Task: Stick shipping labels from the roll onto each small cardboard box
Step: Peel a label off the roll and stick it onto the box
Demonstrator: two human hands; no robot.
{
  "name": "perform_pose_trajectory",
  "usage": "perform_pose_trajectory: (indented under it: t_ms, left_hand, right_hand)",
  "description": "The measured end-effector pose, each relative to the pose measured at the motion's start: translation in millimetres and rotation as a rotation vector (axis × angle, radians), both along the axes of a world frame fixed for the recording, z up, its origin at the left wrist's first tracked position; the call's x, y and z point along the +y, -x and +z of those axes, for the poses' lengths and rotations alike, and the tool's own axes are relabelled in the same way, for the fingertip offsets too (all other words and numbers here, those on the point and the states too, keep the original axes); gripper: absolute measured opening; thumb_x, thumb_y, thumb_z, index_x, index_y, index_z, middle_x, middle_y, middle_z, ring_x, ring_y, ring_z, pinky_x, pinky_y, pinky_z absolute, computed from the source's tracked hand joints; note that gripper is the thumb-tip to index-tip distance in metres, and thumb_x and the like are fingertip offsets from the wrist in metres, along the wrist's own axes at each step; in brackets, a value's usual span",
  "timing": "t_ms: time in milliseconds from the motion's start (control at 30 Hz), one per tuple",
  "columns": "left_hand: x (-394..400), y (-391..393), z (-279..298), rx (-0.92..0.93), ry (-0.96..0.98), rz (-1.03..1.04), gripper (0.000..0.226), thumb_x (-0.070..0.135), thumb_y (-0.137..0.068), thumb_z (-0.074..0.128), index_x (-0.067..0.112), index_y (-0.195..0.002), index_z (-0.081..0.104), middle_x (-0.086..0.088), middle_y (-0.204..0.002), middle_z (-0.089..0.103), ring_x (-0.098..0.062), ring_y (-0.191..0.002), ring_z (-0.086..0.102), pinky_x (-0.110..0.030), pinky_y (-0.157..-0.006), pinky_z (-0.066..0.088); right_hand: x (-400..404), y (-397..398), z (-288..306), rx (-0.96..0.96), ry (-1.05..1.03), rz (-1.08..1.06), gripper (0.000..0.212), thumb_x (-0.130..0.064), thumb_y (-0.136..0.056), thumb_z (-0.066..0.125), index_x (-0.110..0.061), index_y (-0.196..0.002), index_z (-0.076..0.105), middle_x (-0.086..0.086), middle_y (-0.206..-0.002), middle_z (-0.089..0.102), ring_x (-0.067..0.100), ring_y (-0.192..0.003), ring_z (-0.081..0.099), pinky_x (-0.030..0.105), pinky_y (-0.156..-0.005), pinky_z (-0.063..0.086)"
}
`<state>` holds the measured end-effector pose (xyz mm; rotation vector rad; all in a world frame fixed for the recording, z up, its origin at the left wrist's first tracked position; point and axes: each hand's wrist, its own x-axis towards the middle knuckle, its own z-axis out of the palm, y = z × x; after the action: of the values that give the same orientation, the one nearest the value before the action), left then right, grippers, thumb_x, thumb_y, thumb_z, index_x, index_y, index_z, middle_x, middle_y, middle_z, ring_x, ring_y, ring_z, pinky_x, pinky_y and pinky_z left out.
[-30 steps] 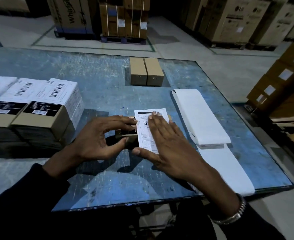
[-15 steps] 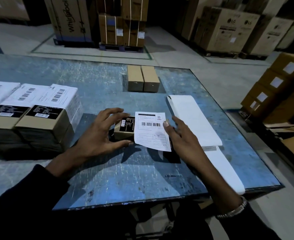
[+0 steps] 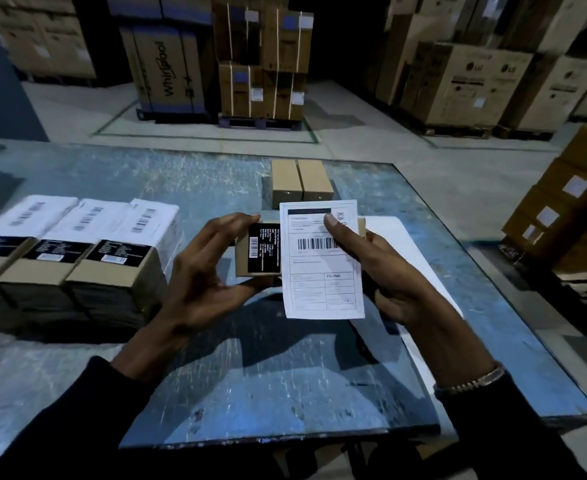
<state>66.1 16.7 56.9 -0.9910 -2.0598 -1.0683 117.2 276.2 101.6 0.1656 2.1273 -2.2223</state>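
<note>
Both hands hold one small cardboard box [image 3: 241, 258] lifted above the blue table [image 3: 285, 375]. A black product sticker covers the box's left part. A white shipping label [image 3: 323, 285] with a barcode lies over its right part and hangs past the lower edge. My left hand [image 3: 209, 271] grips the box's left end between thumb and fingers. My right hand [image 3: 382, 271] holds the right end from behind, its thumb pressing the label near the barcode. The white label strip [image 3: 413, 258] lies on the table behind my right hand, mostly hidden.
Two plain small boxes [image 3: 301, 183] sit side by side at the table's far middle. Stacks of labelled boxes [image 3: 77, 251] fill the left side. Large cartons [image 3: 472, 84] stand on the warehouse floor beyond. More labelled cartons [image 3: 569, 202] are piled off the table's right edge.
The box was resting on the table with my right hand smoothing the label, then touching its edge. Now both hands have lifted the box toward me, label hanging down.
</note>
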Motion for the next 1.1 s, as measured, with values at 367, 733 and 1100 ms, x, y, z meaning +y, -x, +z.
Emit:
perform_pose_trajectory:
  t_ms: [367,733,1100]
  left_hand:
    - [45.7,44.5,40.4,-0.729,-0.614,-0.169,0.063,0.034,-0.085,0.072,0.021,-0.145,0.053,-0.001,-0.125,0.074,-0.02,-0.118,0.071,-0.051,-0.101,0.056]
    - [64.8,45.5,16.6,-0.895,-0.75,-0.041,0.089,0.05,-0.068,0.098,0.012,-0.139,0.06,-0.01,-0.115,0.079,-0.028,-0.108,0.078,-0.059,-0.096,0.061]
    - [72.8,26.4,29.4,-0.789,-0.747,-0.011,0.117,0.051,-0.062,0.1,0.024,-0.161,0.044,0.02,-0.118,0.077,-0.001,-0.118,0.071,-0.037,-0.108,0.056]
  right_hand:
    - [9.4,51.6,30.7,0.346,-0.144,-0.028,0.038,-0.033,-0.094,0.082,-0.012,-0.121,0.067,0.006,-0.111,0.081,0.014,-0.095,0.075,0.045,-0.078,0.062]
    - [-9.4,64.0,-9.2,0.295,-0.023,-0.057,0.054,-0.057,-0.091,0.078,-0.025,-0.133,0.068,0.0,-0.128,0.077,0.022,-0.122,0.072,0.055,-0.11,0.053]
    - [-28.6,48.4,-8.8,0.427,-0.001,-0.281,0.046,-0.046,-0.079,0.085,-0.018,-0.113,0.068,0.003,-0.106,0.081,0.02,-0.1,0.079,0.041,-0.087,0.065]
